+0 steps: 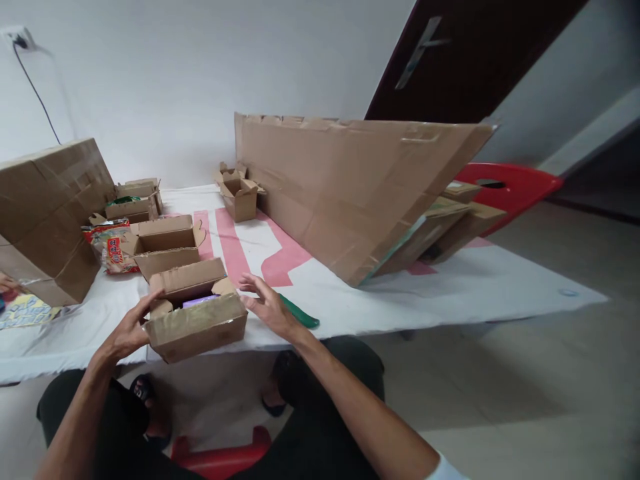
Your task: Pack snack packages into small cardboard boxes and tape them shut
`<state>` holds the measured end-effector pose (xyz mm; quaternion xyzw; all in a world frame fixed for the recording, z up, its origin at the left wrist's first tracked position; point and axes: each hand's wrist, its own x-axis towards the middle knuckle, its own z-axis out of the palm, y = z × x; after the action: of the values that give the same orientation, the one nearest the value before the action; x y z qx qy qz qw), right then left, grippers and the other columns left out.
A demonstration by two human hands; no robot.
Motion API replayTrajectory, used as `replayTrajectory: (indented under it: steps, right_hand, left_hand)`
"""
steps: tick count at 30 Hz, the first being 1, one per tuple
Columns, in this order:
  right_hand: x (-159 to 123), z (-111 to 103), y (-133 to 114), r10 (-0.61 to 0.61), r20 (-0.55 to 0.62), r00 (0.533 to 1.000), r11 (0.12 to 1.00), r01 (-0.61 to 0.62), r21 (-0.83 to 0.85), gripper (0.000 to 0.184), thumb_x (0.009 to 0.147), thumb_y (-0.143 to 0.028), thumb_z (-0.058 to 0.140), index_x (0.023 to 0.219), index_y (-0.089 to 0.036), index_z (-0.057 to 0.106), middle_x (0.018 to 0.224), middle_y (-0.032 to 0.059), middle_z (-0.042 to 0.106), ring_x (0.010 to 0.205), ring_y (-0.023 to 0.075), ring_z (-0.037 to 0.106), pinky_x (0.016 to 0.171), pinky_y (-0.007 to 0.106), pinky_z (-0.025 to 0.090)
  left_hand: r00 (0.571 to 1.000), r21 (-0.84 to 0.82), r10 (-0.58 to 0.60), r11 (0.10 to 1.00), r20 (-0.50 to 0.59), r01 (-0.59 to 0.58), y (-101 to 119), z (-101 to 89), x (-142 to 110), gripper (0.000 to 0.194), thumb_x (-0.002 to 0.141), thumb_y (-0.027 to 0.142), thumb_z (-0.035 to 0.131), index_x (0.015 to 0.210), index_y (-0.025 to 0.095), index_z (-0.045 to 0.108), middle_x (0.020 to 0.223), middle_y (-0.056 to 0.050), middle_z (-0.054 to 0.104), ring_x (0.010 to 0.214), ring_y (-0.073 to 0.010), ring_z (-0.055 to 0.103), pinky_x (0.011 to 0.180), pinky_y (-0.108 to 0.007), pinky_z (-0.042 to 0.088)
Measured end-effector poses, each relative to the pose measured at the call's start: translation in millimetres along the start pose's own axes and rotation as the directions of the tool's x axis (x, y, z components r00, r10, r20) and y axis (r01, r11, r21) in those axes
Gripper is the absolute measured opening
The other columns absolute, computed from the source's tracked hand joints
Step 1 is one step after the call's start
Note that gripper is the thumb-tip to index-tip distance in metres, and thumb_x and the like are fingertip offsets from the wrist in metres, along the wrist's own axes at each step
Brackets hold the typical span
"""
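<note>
A small open cardboard box point(197, 330) sits at the table's front edge, jutting slightly over it, with its flaps up. Something purple point(200, 301) shows inside; its kind is hidden. My left hand point(131, 333) grips the box's left end, thumb along the upper edge. At the right end my right hand point(267, 308) has its fingers spread, the tips close to the box; I cannot tell whether they touch it. Just beyond my right wrist lies a curved green object point(300, 313), partly covered by my hand and forearm.
Another open box point(167, 250) stands behind, beside a red snack bag point(115, 247). Smaller boxes point(241, 200) sit farther back. Large cardboard panels rise at left point(50, 207) and right point(350, 180). A person's hand point(7, 283) shows at far left. A red chair point(515, 190) stands right.
</note>
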<state>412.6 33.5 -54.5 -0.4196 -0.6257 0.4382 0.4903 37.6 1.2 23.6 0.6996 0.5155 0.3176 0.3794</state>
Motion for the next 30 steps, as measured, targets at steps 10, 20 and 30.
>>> replayTrajectory:
  steps: [10, 20, 30]
  right_hand:
    - [-3.3, 23.9, -25.6, -0.222, 0.156, 0.963, 0.928, 0.257, -0.268, 0.098, 0.075, -0.031, 0.096, 0.162, -0.031, 0.051, 0.170, 0.0134, 0.046, 0.158, 0.0335, 0.045, 0.132, 0.055, 0.037]
    - [-64.0, 33.6, -11.4, -0.626, 0.355, 0.694, 0.509, 0.709, -0.489, 0.060, 0.096, -0.057, 0.075, 0.149, -0.030, 0.067, 0.165, 0.0172, 0.055, 0.151, 0.0403, 0.054, 0.120, 0.064, 0.047]
    - [-47.3, 64.0, -61.3, -0.443, 0.104, 0.891, 0.701, 0.416, -0.579, 0.007, 0.095, -0.023, 0.072, 0.100, -0.025, 0.075, 0.138, 0.0138, 0.072, 0.132, 0.0354, 0.064, 0.111, 0.056, 0.054]
  left_hand:
    - [1.000, 0.100, 0.015, 0.995, 0.019, -0.017, -12.2, -6.3, 6.9, 0.091, 0.071, 0.044, 0.090, 0.154, 0.022, 0.059, 0.158, -0.016, 0.062, 0.144, -0.0393, 0.059, 0.124, -0.057, 0.046]
    - [0.986, 0.135, -0.022, 0.990, -0.164, 0.045, -9.0, 9.9, 4.8, 0.059, 0.080, 0.041, 0.072, 0.137, 0.024, 0.069, 0.138, -0.011, 0.065, 0.125, -0.0333, 0.064, 0.097, -0.044, 0.060]
    - [0.994, 0.702, -0.016, 0.707, -0.106, 0.087, 36.7, 30.8, 19.2, 0.050, 0.071, 0.027, 0.080, 0.119, 0.021, 0.066, 0.135, -0.017, 0.062, 0.122, -0.0405, 0.062, 0.097, -0.051, 0.057]
